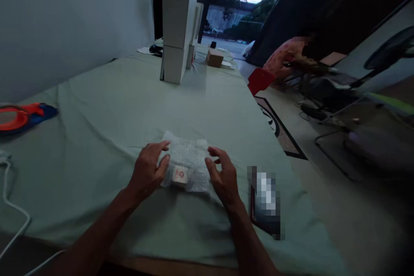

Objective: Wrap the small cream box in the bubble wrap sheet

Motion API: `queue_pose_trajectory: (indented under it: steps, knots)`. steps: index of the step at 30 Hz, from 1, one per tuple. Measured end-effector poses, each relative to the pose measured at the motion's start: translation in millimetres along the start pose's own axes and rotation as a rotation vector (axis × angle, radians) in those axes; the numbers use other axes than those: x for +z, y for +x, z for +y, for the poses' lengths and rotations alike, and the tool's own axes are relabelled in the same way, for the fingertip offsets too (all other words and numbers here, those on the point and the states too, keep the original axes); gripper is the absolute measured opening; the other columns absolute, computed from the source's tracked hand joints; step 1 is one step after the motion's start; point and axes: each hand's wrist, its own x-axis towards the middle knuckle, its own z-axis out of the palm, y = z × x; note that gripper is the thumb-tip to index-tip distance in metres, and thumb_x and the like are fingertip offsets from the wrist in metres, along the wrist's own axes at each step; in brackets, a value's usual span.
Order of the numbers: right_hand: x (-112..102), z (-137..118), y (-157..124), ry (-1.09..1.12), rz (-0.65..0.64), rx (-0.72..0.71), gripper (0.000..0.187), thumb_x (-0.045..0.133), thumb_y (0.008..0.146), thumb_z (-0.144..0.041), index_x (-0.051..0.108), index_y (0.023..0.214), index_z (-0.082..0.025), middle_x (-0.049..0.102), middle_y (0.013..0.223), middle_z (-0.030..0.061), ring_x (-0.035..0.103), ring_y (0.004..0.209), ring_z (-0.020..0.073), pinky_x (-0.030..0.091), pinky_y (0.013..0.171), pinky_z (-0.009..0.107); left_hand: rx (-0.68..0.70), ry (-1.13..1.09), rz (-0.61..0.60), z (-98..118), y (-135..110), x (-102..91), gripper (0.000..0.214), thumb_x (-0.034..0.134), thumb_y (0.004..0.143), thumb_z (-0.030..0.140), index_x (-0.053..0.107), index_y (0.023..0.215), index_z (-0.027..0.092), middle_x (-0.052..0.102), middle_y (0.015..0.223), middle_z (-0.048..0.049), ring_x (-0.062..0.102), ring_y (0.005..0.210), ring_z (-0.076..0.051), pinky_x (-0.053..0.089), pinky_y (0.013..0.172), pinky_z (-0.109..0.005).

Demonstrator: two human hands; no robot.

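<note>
Bubble-wrapped parcel (186, 164) is lying flat on the green tablecloth (106, 108), right in front of you near the table's front edge, with a small red-and-white label showing through the wrap. Your left hand (148, 173) is at the parcel's 9 o'clock, closed on that edge with the fingers on top. Your right hand (224, 177) is at 3 o'clock, loose and half-open, thumb touching the wrap. A dark flat thing (257, 217) sits around 4 o'clock, just beside your right wrist. A stack of white boxes (177, 30) stands well off at 12, an orange and blue item (24, 116) at 10, and a white cable (9, 200) at 8.
</note>
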Motion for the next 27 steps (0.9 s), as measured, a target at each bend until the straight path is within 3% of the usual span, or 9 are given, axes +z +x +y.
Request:
queue_pose_trajectory:
  steps: [3,6,10,13,16,20,23,25,27]
  knots:
    - [-0.9,-15.6,-1.4,0.043,-0.253,-0.062,0.035,0.045,0.095,-0.037,0.058,0.124,-0.021,0.066,0.118,0.0095,0.058,0.110,0.0227,0.044,0.095,0.039,0.057,0.024,-0.243,7.4,1.4,-0.6,0.043,0.044,0.091,0.029,0.051,0.131,0.015,0.067,0.110,-0.0121,0.059,0.106,-0.026,0.044,0.095,-0.043]
    - [-9.5,-24.2,-1.3,0.053,-0.408,0.001,0.036,0.042,0.096,-0.039,0.061,0.122,-0.021,0.070,0.106,0.0078,0.062,0.100,0.0227,0.045,0.091,0.037,-0.054,0.026,-0.310,15.2,-1.3,-6.4,0.050,0.036,0.095,0.036,0.047,0.136,0.011,0.069,0.095,-0.0119,0.062,0.094,-0.027,0.046,0.087,-0.041]
    - [-29.9,-30.9,-1.7,0.198,-0.805,0.062,0.039,0.040,0.097,-0.041,0.072,0.090,-0.021,0.071,0.079,0.0012,0.063,0.075,0.0174,0.046,0.075,0.028,-0.220,-0.121,-0.378,23.5,-20.9,-25.4,0.045,0.037,0.096,0.042,0.054,0.131,0.021,0.067,0.071,-0.0028,0.063,0.069,-0.022,0.043,0.065,-0.029]
    - [-33.7,-31.4,-5.7,0.212,-1.047,0.065,0.032,0.048,0.093,-0.035,0.071,0.077,-0.020,0.069,0.068,-0.0005,0.060,0.062,0.0148,0.044,0.063,0.024,-0.275,-0.155,-0.518,19.9,-38.6,-33.4,0.028,0.055,0.086,0.036,0.067,0.110,0.028,0.064,0.061,0.0006,0.061,0.060,-0.021,0.038,0.059,-0.026]
    - [-28.5,-28.1,-10.3,0.174,-1.018,0.059,0.020,0.053,0.089,-0.027,0.071,0.082,-0.020,0.067,0.068,-0.0018,0.057,0.061,0.0135,0.041,0.058,0.022,-0.243,-0.042,-0.547,13.0,-46.3,-30.2,0.027,0.057,0.083,0.029,0.066,0.109,0.026,0.064,0.064,0.0003,0.061,0.061,-0.021,0.042,0.062,-0.028]
    - [-25.7,-24.9,-13.7,0.081,-0.890,0.075,0.016,0.053,0.087,-0.022,0.068,0.082,-0.020,0.062,0.067,-0.0026,0.053,0.061,0.0127,0.038,0.057,0.021,-0.051,0.054,-0.463,11.6,-44.0,-16.5,0.049,0.063,0.077,0.018,0.056,0.125,0.024,0.063,0.115,-0.0086,0.060,0.104,-0.027,0.047,0.091,-0.039]
    - [-28.0,-26.4,-16.1,-0.014,-0.773,0.119,0.013,0.053,0.088,-0.024,0.065,0.084,-0.020,0.063,0.073,-0.0008,0.056,0.066,0.0143,0.041,0.060,0.023,0.044,0.066,-0.468,9.7,-45.5,-4.4,0.090,0.070,0.068,0.014,0.027,0.147,0.023,0.039,0.148,-0.0126,0.035,0.137,-0.031,0.031,0.114,-0.045]
    - [-27.8,-29.3,-18.4,-0.072,-0.707,0.131,0.014,0.056,0.086,-0.024,0.065,0.096,-0.020,0.066,0.081,0.0017,0.060,0.073,0.0170,0.044,0.066,0.027,0.066,0.048,-0.518,4.6,-50.0,2.9,0.108,0.073,0.067,0.017,0.008,0.152,0.023,0.027,0.156,-0.0136,0.024,0.144,-0.031,0.025,0.117,-0.047]
    - [-22.7,-32.6,-20.8,-0.108,-0.652,0.108,0.030,0.059,0.084,-0.024,0.060,0.113,-0.020,0.067,0.094,0.0053,0.062,0.082,0.0193,0.048,0.073,0.031,0.068,0.029,-0.561,-2.3,-55.5,8.5,0.114,0.074,0.068,0.022,-0.003,0.152,0.023,0.021,0.158,-0.0148,0.021,0.145,-0.032,0.025,0.117,-0.050]
